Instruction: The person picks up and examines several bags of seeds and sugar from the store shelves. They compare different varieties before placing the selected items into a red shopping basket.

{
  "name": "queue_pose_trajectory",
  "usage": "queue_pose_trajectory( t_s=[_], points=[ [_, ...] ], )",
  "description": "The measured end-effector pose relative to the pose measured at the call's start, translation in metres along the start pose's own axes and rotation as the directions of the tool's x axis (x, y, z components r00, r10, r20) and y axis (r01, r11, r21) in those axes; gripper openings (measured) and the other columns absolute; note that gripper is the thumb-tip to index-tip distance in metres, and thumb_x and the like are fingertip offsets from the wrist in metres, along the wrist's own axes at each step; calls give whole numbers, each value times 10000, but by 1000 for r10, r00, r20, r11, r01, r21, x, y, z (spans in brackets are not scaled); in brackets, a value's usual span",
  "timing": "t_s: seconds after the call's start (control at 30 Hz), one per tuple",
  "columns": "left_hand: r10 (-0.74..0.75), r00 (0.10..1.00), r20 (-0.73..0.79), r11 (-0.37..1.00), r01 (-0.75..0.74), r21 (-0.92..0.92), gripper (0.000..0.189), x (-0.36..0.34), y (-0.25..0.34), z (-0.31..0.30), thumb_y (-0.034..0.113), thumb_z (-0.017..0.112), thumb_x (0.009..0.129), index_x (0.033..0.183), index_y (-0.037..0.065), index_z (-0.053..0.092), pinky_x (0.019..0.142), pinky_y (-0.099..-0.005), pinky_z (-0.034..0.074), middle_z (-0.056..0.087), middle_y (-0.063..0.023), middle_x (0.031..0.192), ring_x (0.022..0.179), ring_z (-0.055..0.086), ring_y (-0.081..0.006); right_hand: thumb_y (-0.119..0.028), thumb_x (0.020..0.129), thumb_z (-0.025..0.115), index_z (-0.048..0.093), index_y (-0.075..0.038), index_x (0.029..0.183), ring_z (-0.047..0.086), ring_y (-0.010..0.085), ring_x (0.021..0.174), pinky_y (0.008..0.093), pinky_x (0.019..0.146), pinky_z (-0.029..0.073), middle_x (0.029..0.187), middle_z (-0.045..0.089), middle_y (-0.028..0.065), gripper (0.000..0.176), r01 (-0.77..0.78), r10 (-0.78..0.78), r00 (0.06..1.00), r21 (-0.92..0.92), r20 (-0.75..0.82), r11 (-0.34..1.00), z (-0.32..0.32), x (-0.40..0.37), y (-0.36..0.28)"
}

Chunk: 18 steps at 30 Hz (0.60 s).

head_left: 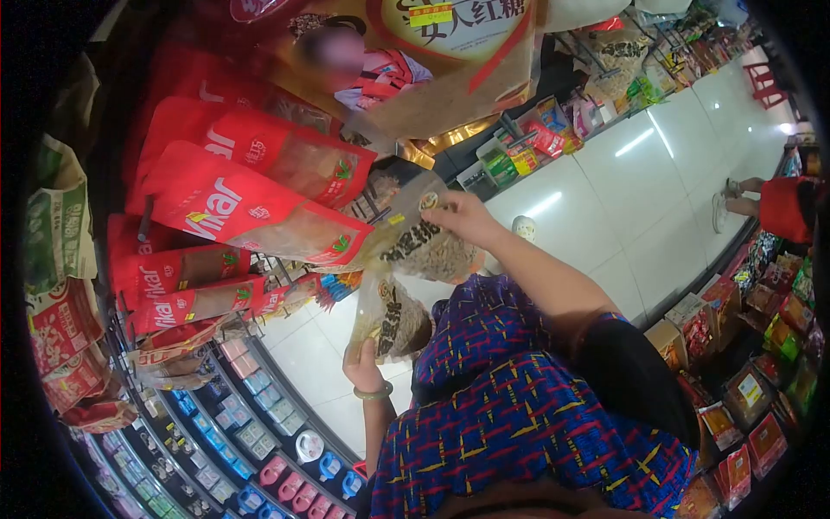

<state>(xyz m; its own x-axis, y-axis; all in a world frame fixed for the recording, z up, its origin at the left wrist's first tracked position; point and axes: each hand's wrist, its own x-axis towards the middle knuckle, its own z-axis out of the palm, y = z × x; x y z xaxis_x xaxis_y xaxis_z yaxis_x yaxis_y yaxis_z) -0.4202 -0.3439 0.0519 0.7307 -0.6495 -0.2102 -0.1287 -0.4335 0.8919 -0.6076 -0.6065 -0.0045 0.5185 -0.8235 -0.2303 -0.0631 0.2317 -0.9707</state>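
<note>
My left hand (365, 370), with a bracelet at the wrist, is closed on the edge of a clear bag (406, 329) with dark lettering and pale brown contents. Higher up, my right hand (462, 216) pinches the upper part of a second, similar clear bag (443, 253), which has a yellow tag. The two bags are close together in front of my patterned clothing, the second one above the first. Left of them hang red and brown pouches (251, 212) on hooks, one of them close to the second bag.
A large brown package (467, 86) hangs at the top. Racks of small boxed goods (251, 389) stand lower left, and packets (748, 389) fill shelves on the right. A tiled aisle floor (622, 199) runs between. Another person's legs (742, 197) and red clothing show at far right.
</note>
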Motion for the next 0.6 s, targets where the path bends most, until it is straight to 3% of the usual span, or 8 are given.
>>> queue_pose_trajectory(
  t_s=[0.07,0.13,0.2,0.23,0.3,0.33,0.47,0.6],
  points=[
    [5,1000,23,996,-7,91,146,-5,-9,-8,45,594,811,920,-45,625,598,-236,418,600,-30,768,654,515,-102,-309,779,665,651,-54,994,569,129,651,282,616,451,765,634,77,333,-48,49,999,50,-18,998,0,1,-20],
    [7,999,48,983,-15,180,146,-5,-10,-9,47,599,809,919,-44,627,598,-237,417,599,-30,768,655,513,-100,-284,797,665,644,-17,964,547,77,695,244,627,441,769,618,31,315,79,-74,995,81,-65,994,2,8,-21],
    [-20,999,43,980,11,196,147,-6,-7,-8,54,604,813,922,-41,627,603,-237,422,603,-33,781,665,520,-100,-279,795,667,642,-8,960,551,81,697,248,635,445,770,621,39,317,82,-76,992,56,-100,995,8,12,-19],
    [-20,999,44,980,11,196,147,-5,-8,-6,54,604,813,922,-41,627,603,-237,422,603,-33,781,665,520,-100,-273,793,669,640,0,955,554,85,699,252,644,449,771,624,47,319,86,-81,988,30,-133,996,9,12,-19],
    [-20,1000,0,1000,20,10,145,-3,-7,-3,52,594,822,927,-43,623,611,-236,429,608,-37,797,678,529,-101,-269,791,671,640,2,951,553,87,696,254,644,449,774,626,49,316,17,-19,991,-18,-136,1000,8,11,-18],
    [-20,1000,1,1000,20,10,145,-2,-5,0,52,594,822,927,-43,623,611,-236,429,608,-37,797,678,529,-101,-264,789,672,641,3,947,552,88,693,255,643,448,777,628,51,312,-52,43,989,-65,-139,996,7,11,-19],
    [0,1000,-3,1000,0,2,148,-3,-1,8,45,595,820,933,-48,619,614,-234,432,610,-40,804,684,534,-105,-261,790,669,643,-2,935,548,84,683,256,633,447,762,626,52,298,4,-7,985,-15,-173,1000,8,1,-24],
    [-28,999,38,999,26,45,139,-2,-10,10,56,616,811,909,-43,627,595,-241,423,601,-40,767,664,523,-103,-252,789,664,638,-4,924,554,107,644,267,618,445,723,620,78,283,-54,18,972,-148,-235,988,12,8,-29]
  ],
)
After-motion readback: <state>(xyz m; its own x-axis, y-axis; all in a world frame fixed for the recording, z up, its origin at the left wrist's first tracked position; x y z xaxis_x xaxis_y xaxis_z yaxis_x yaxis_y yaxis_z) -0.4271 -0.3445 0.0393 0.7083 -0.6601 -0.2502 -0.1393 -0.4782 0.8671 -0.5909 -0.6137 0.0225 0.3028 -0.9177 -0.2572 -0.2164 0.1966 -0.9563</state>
